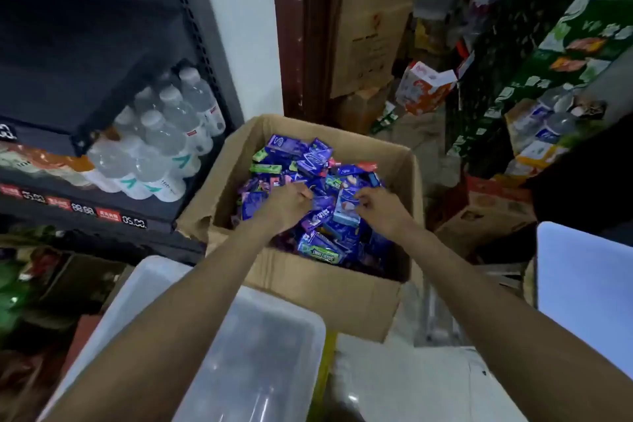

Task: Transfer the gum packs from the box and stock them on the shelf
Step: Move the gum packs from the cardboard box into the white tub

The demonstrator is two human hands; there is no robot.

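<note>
Down in the open cardboard box (318, 288), both my hands are among the gum packs (308, 161), a loose heap of mostly blue and purple packs with a few green ones, which fills the box nearly to its flaps. My left hand (282, 205) lies knuckles-up on the left part of the heap, fingers curled down into the packs; whether they have closed on one I cannot tell. My right hand (378, 210) sits just beside it, thumb and fingertips pinching the edge of a pale blue pack (344, 207) that stands tilted out of the pile. A green-labelled pack (322, 252) lies near the box's front wall. To the left stands the dark shelf (85, 216) with price tags along its edge, carrying water bottles (161, 144). A clear plastic tub (260, 353) sits under my left forearm, touching the box's front.
</note>
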